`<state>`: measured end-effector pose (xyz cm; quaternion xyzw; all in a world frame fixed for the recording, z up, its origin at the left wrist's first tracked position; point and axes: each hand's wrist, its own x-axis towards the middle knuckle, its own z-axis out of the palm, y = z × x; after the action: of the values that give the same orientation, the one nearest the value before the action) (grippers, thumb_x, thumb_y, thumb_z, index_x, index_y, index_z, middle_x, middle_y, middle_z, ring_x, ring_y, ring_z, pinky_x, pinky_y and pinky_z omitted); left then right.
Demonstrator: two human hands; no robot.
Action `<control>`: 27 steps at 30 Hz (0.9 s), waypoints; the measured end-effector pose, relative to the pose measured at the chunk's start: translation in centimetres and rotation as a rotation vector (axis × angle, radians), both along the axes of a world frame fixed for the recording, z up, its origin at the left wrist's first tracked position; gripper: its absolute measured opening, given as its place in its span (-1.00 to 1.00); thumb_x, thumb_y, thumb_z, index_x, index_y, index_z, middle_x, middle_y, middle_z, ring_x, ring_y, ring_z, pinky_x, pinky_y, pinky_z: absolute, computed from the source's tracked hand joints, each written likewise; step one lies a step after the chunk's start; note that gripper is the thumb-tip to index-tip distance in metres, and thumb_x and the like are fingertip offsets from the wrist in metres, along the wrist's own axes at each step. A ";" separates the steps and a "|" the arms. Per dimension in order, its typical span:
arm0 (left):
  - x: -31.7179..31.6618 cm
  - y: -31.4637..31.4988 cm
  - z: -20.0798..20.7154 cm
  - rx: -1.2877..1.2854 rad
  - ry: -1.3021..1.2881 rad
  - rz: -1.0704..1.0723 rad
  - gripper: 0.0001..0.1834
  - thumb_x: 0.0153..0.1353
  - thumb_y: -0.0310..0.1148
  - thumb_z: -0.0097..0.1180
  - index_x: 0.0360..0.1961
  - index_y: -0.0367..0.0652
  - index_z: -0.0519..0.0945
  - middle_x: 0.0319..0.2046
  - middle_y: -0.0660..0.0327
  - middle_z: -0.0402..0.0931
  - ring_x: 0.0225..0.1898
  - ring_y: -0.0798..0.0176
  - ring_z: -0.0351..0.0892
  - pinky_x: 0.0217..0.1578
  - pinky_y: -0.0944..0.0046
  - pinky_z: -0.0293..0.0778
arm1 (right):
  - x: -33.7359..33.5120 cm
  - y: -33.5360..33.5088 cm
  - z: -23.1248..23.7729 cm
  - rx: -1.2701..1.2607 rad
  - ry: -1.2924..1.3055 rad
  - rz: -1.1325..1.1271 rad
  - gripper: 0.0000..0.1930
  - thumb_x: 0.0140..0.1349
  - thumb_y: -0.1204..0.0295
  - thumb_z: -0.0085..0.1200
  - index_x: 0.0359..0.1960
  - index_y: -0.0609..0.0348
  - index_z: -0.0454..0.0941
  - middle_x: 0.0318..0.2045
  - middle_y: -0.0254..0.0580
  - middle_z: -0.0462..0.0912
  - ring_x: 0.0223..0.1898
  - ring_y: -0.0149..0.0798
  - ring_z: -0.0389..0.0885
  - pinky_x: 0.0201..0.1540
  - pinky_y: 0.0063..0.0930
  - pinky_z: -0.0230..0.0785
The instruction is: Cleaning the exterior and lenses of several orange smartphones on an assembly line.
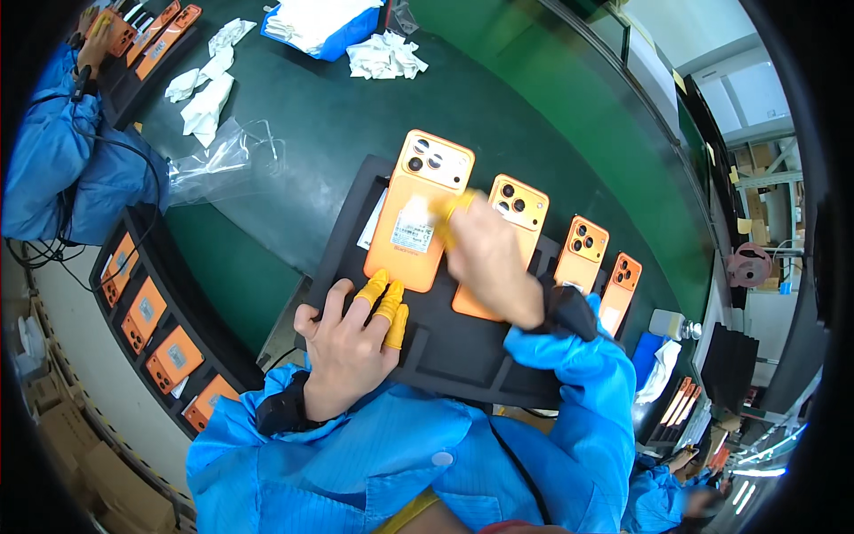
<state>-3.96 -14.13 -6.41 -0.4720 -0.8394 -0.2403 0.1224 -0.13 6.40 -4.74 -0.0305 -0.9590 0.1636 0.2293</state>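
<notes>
A worker in a blue smock (400,445) holds the left hand (347,356) palm down, its fingers loosely apart and clamped on nothing, over the near side of a black tray (436,351). Yellow finger cots (390,301) cover three digits, their tips at the lower edge of an orange triple-camera smartphone (390,218). Just ahead of those fingertips, a white label (411,235) lies on the smartphone's back. Over the label, the right hand (489,254) is blurred; whether its fingers are together or apart cannot be told. Right of those fingers, a second phone (525,238), a third phone (582,255) and a fourth phone (618,289) stretch away in a row.

The label looks already in place and work on the nearest smartphone seems under way; whether the other three are finished or waiting is unclear. Well left of the left fingers, a side tray (178,276) bears more orange phones (147,311), several labelled, perhaps completed. Beyond both hands' fingers, crumpled white cloths (206,109) and a blue packet (342,43) sit on the green table (471,98). Farthest, ahead and left, are a co-worker's hands (92,52).
</notes>
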 end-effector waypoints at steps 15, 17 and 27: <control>0.0 0.6 0.3 0.017 -0.046 0.013 -0.84 -0.12 -0.32 0.32 -0.55 -0.16 0.64 -0.28 0.20 0.57 -0.02 0.09 0.42 -0.12 0.03 -0.03 | -7.2 3.8 0.6 -0.024 0.199 -0.116 -0.83 0.04 0.63 0.10 -0.28 0.24 0.52 -0.39 -0.03 0.50 -0.35 0.05 0.52 -0.31 -0.21 0.40; 0.0 0.4 0.3 0.012 -0.053 0.016 -0.85 -0.11 -0.32 0.31 -0.55 -0.16 0.65 -0.29 0.20 0.57 -0.03 0.09 0.43 -0.13 0.03 -0.02 | -6.9 2.7 0.6 -0.023 0.209 -0.112 -0.81 0.01 0.64 0.10 -0.28 0.24 0.53 -0.39 -0.03 0.49 -0.35 0.05 0.52 -0.32 -0.20 0.40; 0.3 -0.9 -1.0 0.224 0.020 -0.052 -0.82 -0.20 -0.38 0.32 -0.52 -0.17 0.61 -0.41 0.23 0.58 -0.24 0.17 0.54 -0.23 0.08 0.04 | -1.2 -2.9 -0.6 -0.155 -0.085 0.515 -0.77 -0.14 0.59 0.19 -0.35 0.22 0.54 -0.48 -0.18 0.47 -0.33 -0.13 0.52 -0.28 -0.30 0.43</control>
<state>-3.71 -14.98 -7.46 -0.4795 -0.7935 -0.3307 0.1764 -1.30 3.46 -5.33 0.1902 -0.9285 0.2882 0.1364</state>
